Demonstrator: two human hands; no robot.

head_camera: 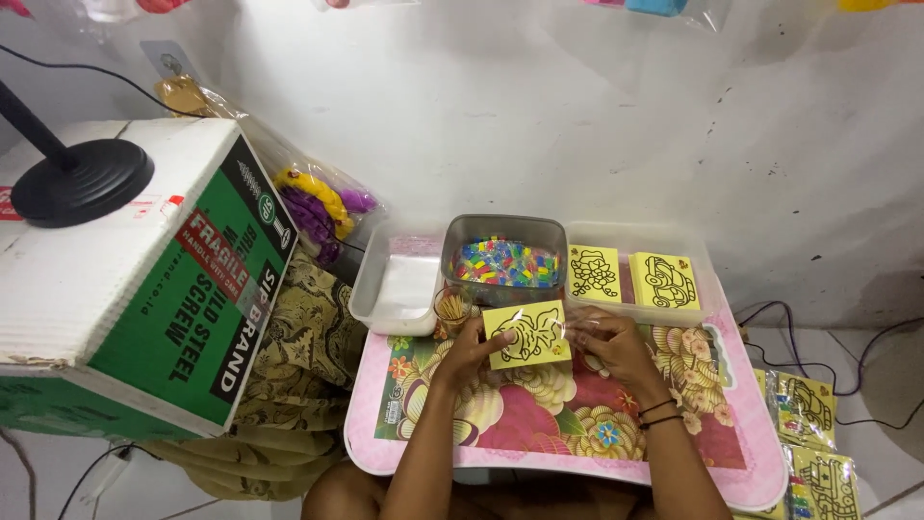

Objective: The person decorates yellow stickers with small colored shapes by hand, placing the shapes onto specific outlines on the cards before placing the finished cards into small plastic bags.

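- A large cardboard box, white on top and green on its side, fills the left of the view; a round black lamp base stands on it.
- A pink plastic worktop with a glossy flower print lies low in the middle, with patterned cloth bunched at its left edge.
- Three tubs line its far edge: an empty clear tub at left, a grey tub of small multicoloured pieces in the middle, and a clear tub holding two yellow picture cards at right.
- Both forearms reach up from the bottom edge, wrists bent slightly inward towards each other.
- The left hand pinches the left edge of a yellow card, thumb on top.
- The right hand, two dark bands at its wrist, curls its fingers at the card's right edge.
- The yellow card is a flat rectangle with a black outline drawing, apparently in a shiny clear sleeve. It is held just above the worktop in front of the grey tub, long axis left to right, its right end tipped slightly away.
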